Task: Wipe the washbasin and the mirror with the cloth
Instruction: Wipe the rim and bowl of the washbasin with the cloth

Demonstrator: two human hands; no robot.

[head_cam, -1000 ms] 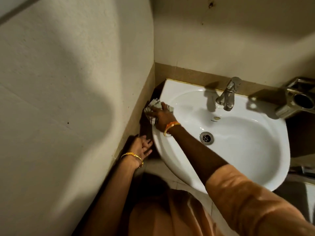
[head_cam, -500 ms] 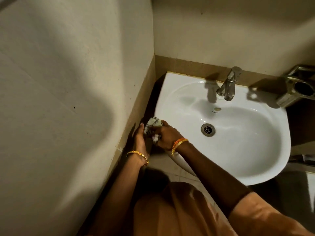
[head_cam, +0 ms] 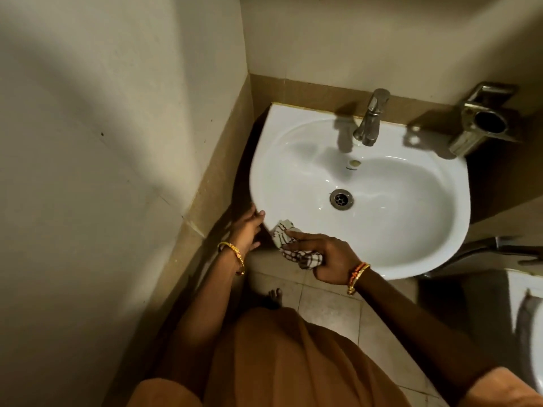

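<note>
A white washbasin (head_cam: 411, 230) hangs on the back wall, in the corner. My right hand (head_cam: 326, 259) presses a crumpled white cloth with brown checks (head_cam: 289, 240) onto the basin's front-left rim. My left hand (head_cam: 246, 230) rests open against the basin's outer left edge, fingertips touching the rim, just left of the cloth. Both wrists wear gold bangles. No mirror is in view.
A metal tap (head_cam: 371, 118) stands at the basin's back rim, and the drain (head_cam: 341, 199) sits in the bowl. A metal holder (head_cam: 482, 121) juts from the wall at the right. A white fixture (head_cam: 526, 318) is at the right edge. The left wall is close.
My right hand has slid the cloth from the basin's back-left corner along the left rim to the front-left rim. My left hand rose to touch the basin's edge.
</note>
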